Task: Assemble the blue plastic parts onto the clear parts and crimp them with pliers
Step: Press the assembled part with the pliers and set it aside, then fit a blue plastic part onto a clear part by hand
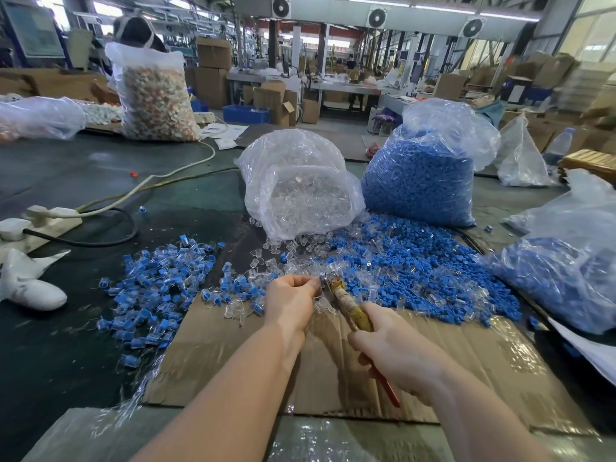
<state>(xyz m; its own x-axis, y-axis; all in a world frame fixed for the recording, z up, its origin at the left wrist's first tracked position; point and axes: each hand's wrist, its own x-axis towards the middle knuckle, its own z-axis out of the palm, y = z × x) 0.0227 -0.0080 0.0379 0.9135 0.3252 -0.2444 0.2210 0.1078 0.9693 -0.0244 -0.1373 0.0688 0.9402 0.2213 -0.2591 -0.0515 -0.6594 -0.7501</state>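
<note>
Head view, clear-parts bag (300,185) behind hands, blue pile (416,271) rt

a white power strip (31,225) lies beside a white glove (28,281).

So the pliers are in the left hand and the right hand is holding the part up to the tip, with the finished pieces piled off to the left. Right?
Not quite: the hands are swapped. The head view shows the right hand gripping the pliers, while the left hand pinches the part at the tip. The finished pieces do lie piled to the left.
</note>
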